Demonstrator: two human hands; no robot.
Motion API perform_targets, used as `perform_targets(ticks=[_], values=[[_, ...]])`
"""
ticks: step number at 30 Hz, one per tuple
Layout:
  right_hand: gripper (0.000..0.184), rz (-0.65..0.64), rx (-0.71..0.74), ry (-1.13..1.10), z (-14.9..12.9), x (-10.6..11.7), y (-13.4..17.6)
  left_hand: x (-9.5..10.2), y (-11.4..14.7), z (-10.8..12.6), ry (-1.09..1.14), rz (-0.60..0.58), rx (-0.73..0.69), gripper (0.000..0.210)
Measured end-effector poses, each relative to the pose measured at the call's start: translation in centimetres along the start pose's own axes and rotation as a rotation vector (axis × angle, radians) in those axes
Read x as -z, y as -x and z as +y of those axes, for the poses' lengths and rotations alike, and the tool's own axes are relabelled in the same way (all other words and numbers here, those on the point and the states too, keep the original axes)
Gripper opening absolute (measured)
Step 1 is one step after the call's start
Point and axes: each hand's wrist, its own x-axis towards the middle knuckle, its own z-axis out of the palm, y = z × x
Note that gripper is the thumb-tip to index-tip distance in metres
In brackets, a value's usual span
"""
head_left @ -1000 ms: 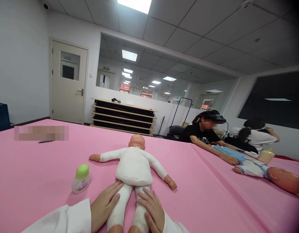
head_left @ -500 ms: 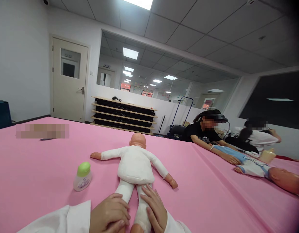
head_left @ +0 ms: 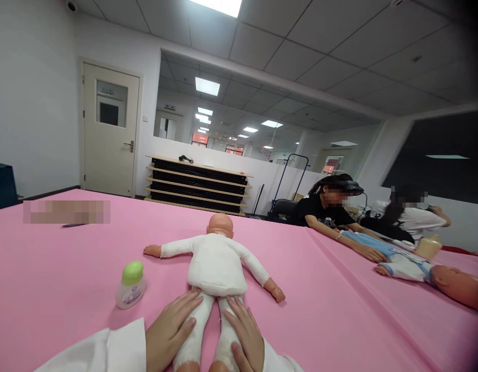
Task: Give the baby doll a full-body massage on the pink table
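Observation:
A baby doll point(head_left: 217, 263) with a white cloth body lies on the pink table cover point(head_left: 312, 315), its head pointing away from me and its arms spread. My left hand point(head_left: 171, 328) rests with fingers stretched out along the doll's left-side leg, fingertips near the hip. On the other leg lies my right hand point(head_left: 244, 330), fingers extended and slightly apart on the upper thigh. Both palms face down on the white cloth. To the left of the doll stands a small clear bottle point(head_left: 130, 287) with a green cap and a printed label.
At the right, a person in black point(head_left: 326, 206) reaches toward another doll point(head_left: 409, 263) dressed in blue and white. A yellowish bottle point(head_left: 428, 247) stands behind that doll. Further back sits a person in white point(head_left: 419, 219). A blurred patch point(head_left: 68, 212) covers something at the table's far left.
My left hand has slid up the doll's leg toward the hip, and its fingers have straightened. My right hand stays on the other thigh, almost unmoved.

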Motion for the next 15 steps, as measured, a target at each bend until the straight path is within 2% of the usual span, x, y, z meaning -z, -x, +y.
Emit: perform_targets(ticks=[4, 9, 12, 15], values=[[0.05, -0.001, 0.064, 0.009, -0.4, 0.2, -0.2, -0.8, 0.6, -0.2, -0.051, 0.058, -0.102, 0.035], [0.05, -0.07, 0.178, -0.002, -0.3, 0.2, -0.4, -0.5, 0.6, 0.3, 0.019, 0.075, -0.22, 0.03], [0.038, -0.091, 0.24, -0.004, -0.2, 0.0, -0.4, -0.1, 0.4, 0.9, 0.065, 0.09, -0.223, 0.026], [0.023, -0.04, 0.368, -0.025, -0.2, -0.3, -0.5, 0.4, 0.2, 1.4, 0.09, 0.105, -0.273, 0.023]])
